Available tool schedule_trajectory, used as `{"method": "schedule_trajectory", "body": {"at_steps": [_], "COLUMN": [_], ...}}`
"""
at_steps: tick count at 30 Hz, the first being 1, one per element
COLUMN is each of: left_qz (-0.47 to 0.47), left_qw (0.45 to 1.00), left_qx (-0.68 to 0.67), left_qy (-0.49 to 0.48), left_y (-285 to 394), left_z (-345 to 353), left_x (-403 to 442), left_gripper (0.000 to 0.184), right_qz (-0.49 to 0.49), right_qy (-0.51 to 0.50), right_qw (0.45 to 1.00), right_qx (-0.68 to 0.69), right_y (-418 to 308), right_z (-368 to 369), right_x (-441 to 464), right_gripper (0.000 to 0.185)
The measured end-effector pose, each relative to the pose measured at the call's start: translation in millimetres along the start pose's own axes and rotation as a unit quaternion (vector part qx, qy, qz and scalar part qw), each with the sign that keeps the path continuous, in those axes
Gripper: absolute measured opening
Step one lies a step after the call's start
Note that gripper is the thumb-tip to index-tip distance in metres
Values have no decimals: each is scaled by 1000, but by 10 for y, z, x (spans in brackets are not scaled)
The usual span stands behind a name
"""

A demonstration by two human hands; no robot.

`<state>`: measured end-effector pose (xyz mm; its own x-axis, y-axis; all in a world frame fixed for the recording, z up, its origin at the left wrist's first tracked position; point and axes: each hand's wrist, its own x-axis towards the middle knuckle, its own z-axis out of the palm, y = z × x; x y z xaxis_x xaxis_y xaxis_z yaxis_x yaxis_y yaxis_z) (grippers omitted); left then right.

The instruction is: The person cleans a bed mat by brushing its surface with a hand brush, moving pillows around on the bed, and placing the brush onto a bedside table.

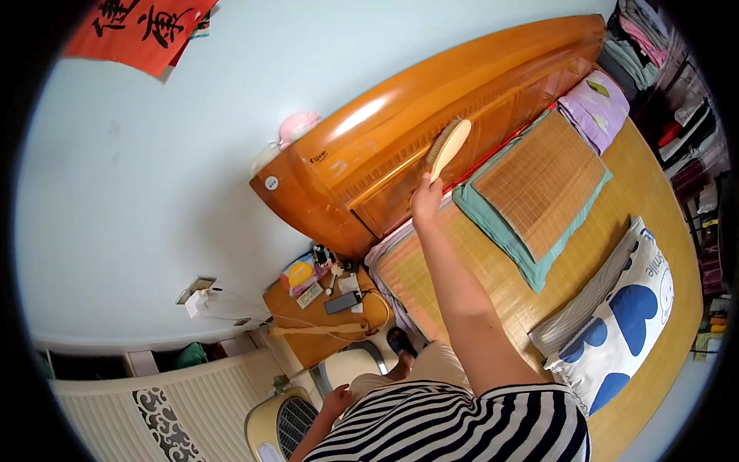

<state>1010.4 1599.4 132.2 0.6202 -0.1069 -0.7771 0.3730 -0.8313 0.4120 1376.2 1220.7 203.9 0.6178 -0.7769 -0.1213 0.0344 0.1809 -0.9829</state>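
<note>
My right hand [426, 202] is stretched forward, its fingers wrapped round the handle of a bed brush [453, 147]. The brush has a pale wooden back and brown bristles, which face the headboard [400, 165]. From this view I cannot tell whether the bristles touch the orange-brown wood. Down by my left hip, my left hand [336, 402] hangs with its fingers curled in, and nothing shows in it. Below the headboard, a woven mat pillow [543, 181] lies on a green cloth [541, 275] on the bed mat [431, 289].
A purple pillow [595, 108] and a white-and-blue pillow [616, 331] lie on the bed. Left of it stands a nightstand [308, 346] with a dark power bank [342, 302] and cables running to a wall socket [197, 291]. A fan-like appliance [289, 427] stands near my left hand.
</note>
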Motion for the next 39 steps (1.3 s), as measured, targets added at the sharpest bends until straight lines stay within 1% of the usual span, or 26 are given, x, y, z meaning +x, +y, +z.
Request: {"method": "schedule_trajectory", "body": {"at_steps": [1,2,3,5,7,9,11,12,13,14,16,17,19,20,23,25,27,28,29,31,32,33,34,35,37,39], "left_qz": [0,19,39,40,42,15,11,8,9,26,44,41,41,38,25,15,4,3,-5,-13,-9,-6,35,35,46,45], "left_qw": [1000,1000,999,999,999,1000,1000,1000,1000,999,998,998,999,999,999,999,998,998,998,999,999,999,998,999,998,998], "left_qx": [-2,-8,-18,-20,-24,-21,-22,-24,-24,-25,-29,-26,-20,-19,-20,-22,-59,-58,-52,-47,-40,-41,-36,-31,-12,-35], "left_qy": [0,6,13,6,0,10,10,10,11,27,44,28,15,16,25,32,34,35,31,25,17,17,34,28,44,32], "left_y": [-91,-161,-252,-422,-439,-255,-154,-131,-146,-179,-174,-182,-168,-218,-249,-283,-338,-329,-338,-354,-409,-421,-475,-479,-471,-537], "left_z": [35,61,110,169,185,101,57,52,61,91,94,114,100,135,177,210,240,231,200,194,193,210,233,227,246,267], "left_x": [7,13,29,92,80,-1,-34,-25,-16,6,3,-21,-25,-3,-27,-35,-55,-87,-121,-141,-150,-156,-172,-199,-223,-197], "left_gripper": [43,44,44,45,45,45,45,44,44,43,42,44,46,46,44,42,43,43,43,44,44,44,44,44,45,45], "right_qz": [15,59,58,12,2,74,30,-85,-197,-197,-71,-68,44,-48,-52,-43,-66,-42,-42,-76,-109,-109,-133,-156,-152,-247], "right_qy": [-17,-51,-53,-78,-102,-180,-215,-246,-273,-273,-320,-322,-284,-262,-299,-302,-347,-380,-377,-470,-471,-471,-449,-424,-398,-305], "right_qw": [1000,997,997,997,994,980,976,963,931,931,943,942,957,963,947,949,922,913,915,848,850,850,862,875,889,900], "right_qx": [4,29,27,-3,-33,43,3,-70,-142,-141,-61,-64,-30,-48,-100,-81,-160,-141,-139,-233,-208,-208,-192,-176,-167,-192], "right_y": [16,47,206,536,162,354,423,541,651,664,622,617,485,801,553,652,737,607,658,539,508,366,265,197,50,24], "right_z": [9,0,32,92,44,-14,-92,-234,-355,-418,-515,-533,-393,-245,-224,-229,-329,-436,-489,-542,-530,-404,-287,-221,-102,130], "right_x": [-57,-30,-57,-220,-761,-1030,-1233,-1440,-1635,-1692,-1767,-1763,-1583,-1455,-1528,-1586,-1802,-1914,-1973,-2020,-1976,-1868,-1768,-1692,-1588,-1396], "right_gripper": [20,20,20,21,22,22,23,23,24,24,27,27,29,31,32,33,35,26,26,26,25,25,26,27,27,25]}}
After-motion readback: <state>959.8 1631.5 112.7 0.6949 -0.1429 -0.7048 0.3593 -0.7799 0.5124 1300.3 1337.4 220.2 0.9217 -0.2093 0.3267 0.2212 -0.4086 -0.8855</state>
